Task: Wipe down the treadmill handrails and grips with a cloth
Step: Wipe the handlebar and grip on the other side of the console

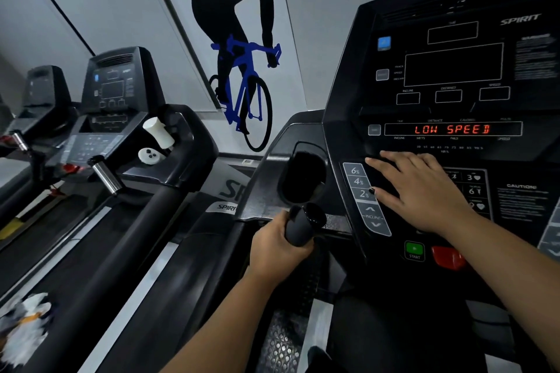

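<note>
I stand on a black treadmill. My left hand (277, 248) is wrapped around the short black pulse grip (303, 222) that sticks up in front of the console. My right hand (421, 191) lies flat, fingers spread, on the console keypad (365, 200), just right of the 6%, 4%, 2% incline keys. The red display (451, 129) reads LOW SPEED. No cloth shows in either hand. A white and grey rag-like bundle (25, 327) lies at the lower left, blurred, on the neighbouring treadmill's side.
A dark cup holder (304, 179) sits left of the console. Green START (414, 250) and red stop (448, 256) buttons lie below my right hand. The neighbouring treadmill (121, 118) holds a white bottle (159, 132). A cyclist mural (242, 48) covers the wall.
</note>
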Motion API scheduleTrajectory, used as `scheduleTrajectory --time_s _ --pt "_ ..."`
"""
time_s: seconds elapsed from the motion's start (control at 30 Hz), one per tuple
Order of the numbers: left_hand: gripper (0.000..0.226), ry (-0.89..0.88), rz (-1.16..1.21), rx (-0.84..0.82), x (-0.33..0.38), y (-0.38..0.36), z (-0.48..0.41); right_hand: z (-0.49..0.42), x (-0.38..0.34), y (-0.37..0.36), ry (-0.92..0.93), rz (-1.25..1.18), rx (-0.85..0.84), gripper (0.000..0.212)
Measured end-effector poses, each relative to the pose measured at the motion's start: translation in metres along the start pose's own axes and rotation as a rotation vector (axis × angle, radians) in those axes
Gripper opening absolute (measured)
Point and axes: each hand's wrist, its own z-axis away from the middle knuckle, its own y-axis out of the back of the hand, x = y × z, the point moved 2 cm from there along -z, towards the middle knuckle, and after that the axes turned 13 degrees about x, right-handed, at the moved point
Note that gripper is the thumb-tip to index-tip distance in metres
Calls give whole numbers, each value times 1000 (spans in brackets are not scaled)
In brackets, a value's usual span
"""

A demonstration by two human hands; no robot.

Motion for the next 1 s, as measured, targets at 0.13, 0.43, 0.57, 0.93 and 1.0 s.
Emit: scheduleTrajectory --time_s 0.13,0.43,0.57,0.93,1.0 --pt "45 12 -1 26 -11 0 5 1 1 -1 3 6 -9 65" --pt "40 95 109 -85 -43 1 8 0 0 2 0 11 -20 66" --pt "54 154 131 -43 -58 2 20 0 -1 3 -3 13 -26 67" --pt "81 365 411 -32 -44 -3 70 -1 -2 4 -5 16 -26 67" --pt "75 449 444 -69 -37 0 72 0 -3 4 -2 21 -25 66"
